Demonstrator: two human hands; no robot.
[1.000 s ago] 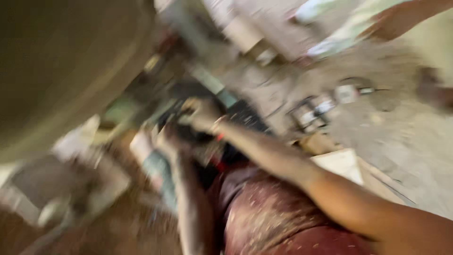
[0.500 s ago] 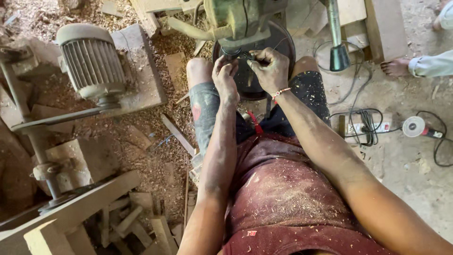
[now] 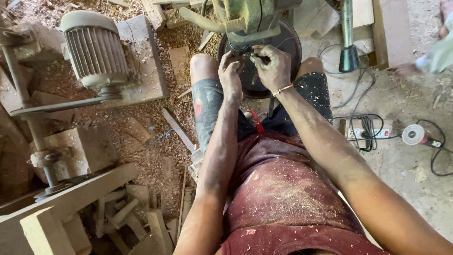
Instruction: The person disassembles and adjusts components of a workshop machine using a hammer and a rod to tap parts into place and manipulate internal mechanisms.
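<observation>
a: what's different from half a second back?

b: little. the view sits closer; both hands stay at the green metal drill head (image 3: 245, 21) over the dark round iron table (image 3: 288, 42).

a: their pose?

b: left hand (image 3: 231, 71) curled, fingertips under the chuck. right hand (image 3: 271, 66) pinched shut on a small thin metal piece (image 3: 255, 57). whether the left actually clamps anything, i cannot tell. grey ribbed electric motor (image 3: 94, 52) lies well apart.

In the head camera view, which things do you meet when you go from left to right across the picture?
Grey electric motor → left hand → right hand → dark cone-shaped foot of a metal post → power strip with coiled cables → angle grinder.
</observation>
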